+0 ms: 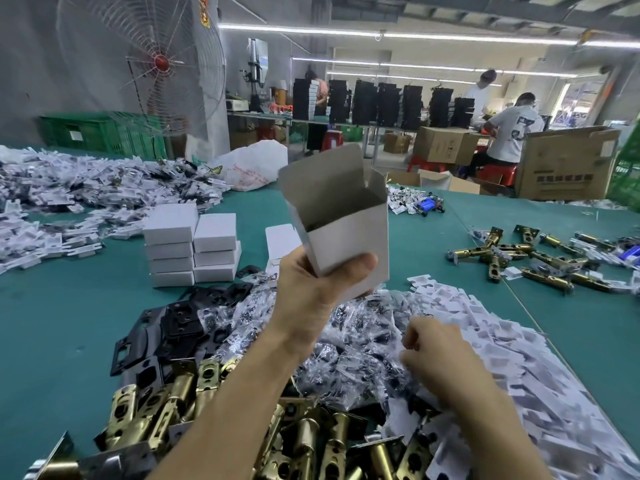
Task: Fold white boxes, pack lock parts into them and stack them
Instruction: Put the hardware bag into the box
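Box in raised left hand, right hand curled

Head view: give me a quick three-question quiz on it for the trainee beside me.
1. True or false: the box in the left hand has its top shut.
2. Which pile is the right hand over? A) brass latches B) clear bags C) black plates
3. Of the two stacks of shut boxes, which is taller?
Key: 1, false: the top is open. 2, B. 3, the left one.
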Demonstrator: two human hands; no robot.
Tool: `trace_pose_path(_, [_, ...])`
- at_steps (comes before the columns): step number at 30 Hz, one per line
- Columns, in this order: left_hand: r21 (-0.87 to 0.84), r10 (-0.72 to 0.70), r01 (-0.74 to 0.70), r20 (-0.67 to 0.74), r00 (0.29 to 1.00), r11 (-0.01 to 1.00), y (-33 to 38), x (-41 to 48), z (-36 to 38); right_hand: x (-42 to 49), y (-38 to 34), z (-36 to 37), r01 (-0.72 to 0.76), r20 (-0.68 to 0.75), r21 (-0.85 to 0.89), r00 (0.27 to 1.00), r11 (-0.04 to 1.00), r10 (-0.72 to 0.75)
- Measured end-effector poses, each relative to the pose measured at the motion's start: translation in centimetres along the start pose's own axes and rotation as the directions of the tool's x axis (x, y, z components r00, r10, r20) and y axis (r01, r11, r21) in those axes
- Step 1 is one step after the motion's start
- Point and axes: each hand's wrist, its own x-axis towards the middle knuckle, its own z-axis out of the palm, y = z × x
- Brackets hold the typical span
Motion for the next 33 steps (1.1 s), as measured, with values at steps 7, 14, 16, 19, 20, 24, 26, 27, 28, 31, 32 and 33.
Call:
trace_pose_path(7, [0.017,-0.042,0.042,-0.022,0.999,0.999,0.1,-0.1,0.2,0.4,-0.3,0.5,0.029,-0.082,0.138,0.996,0.99,-0.018])
trace_pose_path(14, [0.05,-0.091,0.092,-0.035,0.995,0.994,0.1,0.0,0.3,0.1,-0.3,0.5,-0.025,0.049,-0.032,0.998,0.999,0.026])
trace_pose_path(16, [0.059,-0.088,0.089,-0.034,0.996,0.994,0.1,0.0,0.4,-0.1,-0.5,0.0,-0.037,-0.005,-0.034,0.999,0.999,0.037])
trace_pose_path(19, [0.094,-0.077,0.082,-0.051,0.996,0.992,0.1,0.0,0.4,-0.4,-0.6,-1.6,0.041,-0.16,0.096,0.987,0.995,-0.026])
trace_pose_path(20, [0.125,-0.075,0.083,-0.065,0.995,0.989,0.1,0.0,0.4,-0.6,-0.7,-2.4,0.109,-0.224,0.171,0.972,0.979,-0.069])
trace_pose_path(24, [0.222,-0.079,0.1,-0.102,0.992,0.97,-0.2,0.0,0.3,-2.3,-2.2,-6.0,0.421,-0.499,0.471,0.852,0.775,-0.16])
trace_pose_path(26, [0.277,-0.087,0.11,-0.095,0.992,0.954,-0.2,0.0,0.2,-3.4,-2.9,-7.5,0.554,-0.584,0.564,0.792,0.613,-0.179])
trace_pose_path(27, [0.304,-0.101,0.119,-0.072,0.992,0.945,-0.2,0.0,0.2,-4.0,-3.2,-8.1,0.614,-0.624,0.567,0.755,0.55,-0.2])
trace_pose_path(28, [0.324,-0.119,0.124,-0.037,0.992,0.938,-0.2,0.0,0.1,-4.5,-3.5,-8.5,0.665,-0.658,0.552,0.718,0.504,-0.227])
trace_pose_path(31, [0.389,-0.155,0.113,0.077,0.985,0.914,-0.4,-0.3,0.2,-5.4,-3.9,-9.2,0.752,-0.707,0.495,0.64,0.437,-0.302])
trace_pose_path(32, [0.395,-0.168,0.112,0.111,0.979,0.912,-0.5,-0.3,0.2,-5.4,-3.9,-9.3,0.76,-0.708,0.464,0.627,0.454,-0.326])
trace_pose_path(33, [0.386,-0.185,0.117,0.143,0.972,0.915,-0.7,-0.4,0.3,-5.3,-3.7,-9.3,0.758,-0.702,0.422,0.62,0.497,-0.351])
